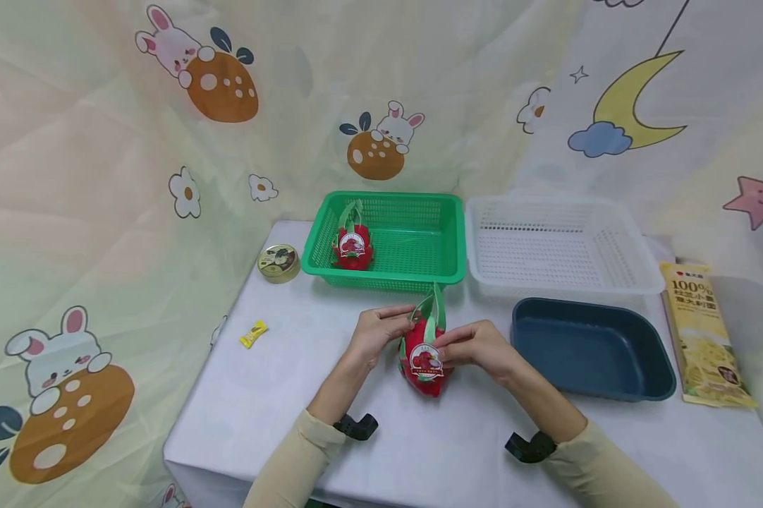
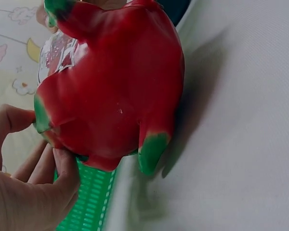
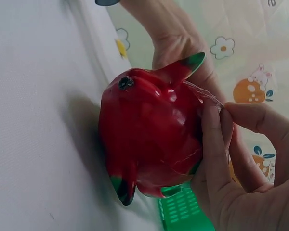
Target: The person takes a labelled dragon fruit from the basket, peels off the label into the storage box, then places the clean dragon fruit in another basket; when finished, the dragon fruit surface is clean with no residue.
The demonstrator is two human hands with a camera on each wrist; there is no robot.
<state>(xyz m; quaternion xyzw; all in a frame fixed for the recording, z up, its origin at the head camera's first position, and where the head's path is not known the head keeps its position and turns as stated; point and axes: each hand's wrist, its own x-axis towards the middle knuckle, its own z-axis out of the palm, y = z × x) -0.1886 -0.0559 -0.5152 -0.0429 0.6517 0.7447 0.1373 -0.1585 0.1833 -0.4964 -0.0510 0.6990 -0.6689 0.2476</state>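
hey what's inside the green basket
At the left end of the green basket sits one red dragon fruit; whatever is directly beneath it is covered and can't be seen.

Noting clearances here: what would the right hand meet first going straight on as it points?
The right hand would first meet the red fruit it touches; beyond that, perhaps the left hand; depth is unclear.

Room between left grip (image 1: 376, 333) and yellow packet (image 1: 253, 334); rightward obstacle: blue tray (image 1: 592, 349).
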